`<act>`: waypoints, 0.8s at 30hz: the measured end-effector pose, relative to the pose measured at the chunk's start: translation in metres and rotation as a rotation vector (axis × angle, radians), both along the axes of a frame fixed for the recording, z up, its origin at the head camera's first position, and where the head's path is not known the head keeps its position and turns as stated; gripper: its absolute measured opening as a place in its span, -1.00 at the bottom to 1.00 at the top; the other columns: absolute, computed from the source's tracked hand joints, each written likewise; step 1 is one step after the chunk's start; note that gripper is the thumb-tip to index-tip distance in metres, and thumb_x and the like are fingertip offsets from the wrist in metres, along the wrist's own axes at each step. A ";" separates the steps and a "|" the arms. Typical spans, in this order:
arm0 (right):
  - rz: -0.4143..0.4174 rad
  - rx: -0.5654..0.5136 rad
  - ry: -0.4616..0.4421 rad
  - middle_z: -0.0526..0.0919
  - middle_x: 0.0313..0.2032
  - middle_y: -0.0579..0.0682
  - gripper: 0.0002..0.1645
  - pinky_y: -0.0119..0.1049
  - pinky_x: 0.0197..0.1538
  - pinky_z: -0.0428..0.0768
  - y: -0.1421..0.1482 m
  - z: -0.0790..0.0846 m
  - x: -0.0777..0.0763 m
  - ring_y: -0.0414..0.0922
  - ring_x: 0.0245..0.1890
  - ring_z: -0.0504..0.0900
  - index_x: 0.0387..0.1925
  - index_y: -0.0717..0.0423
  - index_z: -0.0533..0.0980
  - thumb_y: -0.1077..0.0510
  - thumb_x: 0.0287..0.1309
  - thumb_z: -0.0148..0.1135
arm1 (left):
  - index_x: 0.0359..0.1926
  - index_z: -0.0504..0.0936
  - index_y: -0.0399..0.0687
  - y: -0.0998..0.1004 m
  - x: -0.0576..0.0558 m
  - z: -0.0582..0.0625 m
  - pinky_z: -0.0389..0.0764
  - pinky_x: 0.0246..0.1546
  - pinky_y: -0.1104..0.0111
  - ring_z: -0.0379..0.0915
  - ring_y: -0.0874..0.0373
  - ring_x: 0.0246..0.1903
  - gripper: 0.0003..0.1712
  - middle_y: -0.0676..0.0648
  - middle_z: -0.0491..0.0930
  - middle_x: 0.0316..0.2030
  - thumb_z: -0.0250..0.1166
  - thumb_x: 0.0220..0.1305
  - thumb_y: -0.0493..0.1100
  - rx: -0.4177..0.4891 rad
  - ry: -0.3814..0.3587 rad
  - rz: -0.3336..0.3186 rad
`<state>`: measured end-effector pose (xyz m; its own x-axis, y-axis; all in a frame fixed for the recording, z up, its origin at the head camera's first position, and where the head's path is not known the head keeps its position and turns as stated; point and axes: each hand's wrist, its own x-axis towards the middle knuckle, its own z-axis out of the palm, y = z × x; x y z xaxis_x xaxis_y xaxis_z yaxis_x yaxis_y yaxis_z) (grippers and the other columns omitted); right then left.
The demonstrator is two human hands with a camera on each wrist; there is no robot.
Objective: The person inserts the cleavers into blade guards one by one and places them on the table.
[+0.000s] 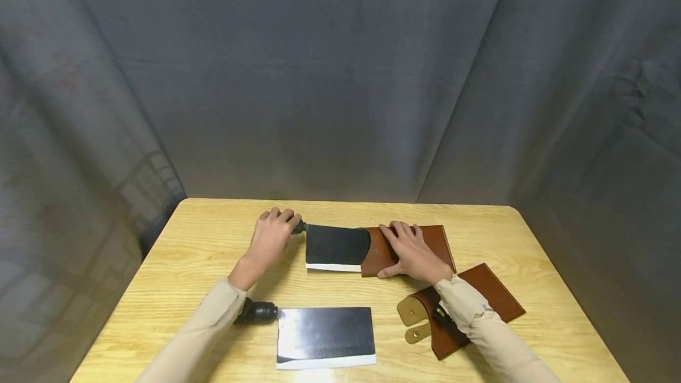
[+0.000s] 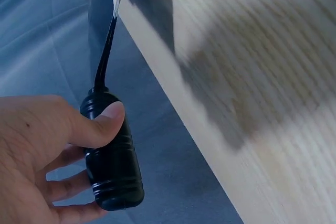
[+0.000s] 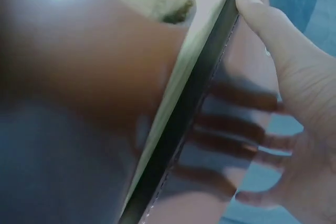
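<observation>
My left hand grips the ribbed black handle of a cleaver. Its dark blade, with a pale strip along the cutting edge, runs into the curved mouth of a brown leather sheath. The blade's far part is hidden inside the leather. Across this sheath my right hand holds on, with the thumb at the near edge and the fingers spread toward the far edge. In the right wrist view, the stitched edge of the leather runs beside the thumb.
Nearer me lies a second cleaver, its black handle partly behind my left forearm. Under my right forearm, another brown sheath lies at an angle, two tan snap straps unfolded. Grey curtains surround the wooden table.
</observation>
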<state>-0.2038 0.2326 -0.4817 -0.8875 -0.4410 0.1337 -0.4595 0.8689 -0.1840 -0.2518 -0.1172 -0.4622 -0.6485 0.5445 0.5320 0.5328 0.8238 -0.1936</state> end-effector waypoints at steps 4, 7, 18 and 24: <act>0.038 -0.019 -0.060 0.21 0.37 0.31 0.41 0.41 0.32 0.13 0.005 0.000 0.000 0.21 0.38 0.21 0.48 0.17 0.10 -0.42 -0.30 0.49 | -0.07 0.70 -0.05 0.000 0.001 -0.001 0.69 -0.40 0.17 0.62 -0.07 -0.28 -0.49 -0.10 0.70 -0.16 0.50 -0.13 -0.42 0.000 -0.020 -0.003; 0.046 -0.015 -0.073 0.18 0.40 0.31 0.44 0.45 0.31 0.11 0.010 -0.001 0.001 0.22 0.41 0.17 0.49 0.15 0.07 -0.43 -0.31 0.50 | -0.05 0.70 -0.05 0.000 0.003 -0.002 0.70 -0.39 0.18 0.62 -0.06 -0.27 -0.49 -0.11 0.70 -0.14 0.51 -0.13 -0.40 -0.005 -0.048 -0.003; 0.050 0.004 -0.054 0.18 0.41 0.28 0.52 0.50 0.28 0.10 0.024 -0.001 -0.004 0.22 0.42 0.15 0.52 0.06 0.01 -0.42 -0.39 0.55 | -0.03 0.69 -0.07 -0.004 0.006 0.003 0.68 -0.48 0.20 0.61 -0.03 -0.25 -0.48 -0.10 0.68 -0.12 0.52 -0.11 -0.37 0.015 -0.086 0.014; 0.044 -0.023 -0.072 0.25 0.37 0.23 0.51 0.39 0.32 0.15 0.023 -0.001 -0.003 0.18 0.36 0.25 0.52 0.01 0.02 -0.40 -0.41 0.58 | -0.06 0.69 -0.08 -0.002 0.007 0.000 0.68 -0.47 0.22 0.61 -0.01 -0.29 -0.49 -0.09 0.69 -0.16 0.55 -0.15 -0.34 0.015 -0.059 -0.002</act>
<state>-0.2069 0.2553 -0.4826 -0.8748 -0.4777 0.0810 -0.4824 0.8431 -0.2376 -0.2453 -0.1188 -0.4624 -0.6778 0.5382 0.5010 0.5449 0.8251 -0.1492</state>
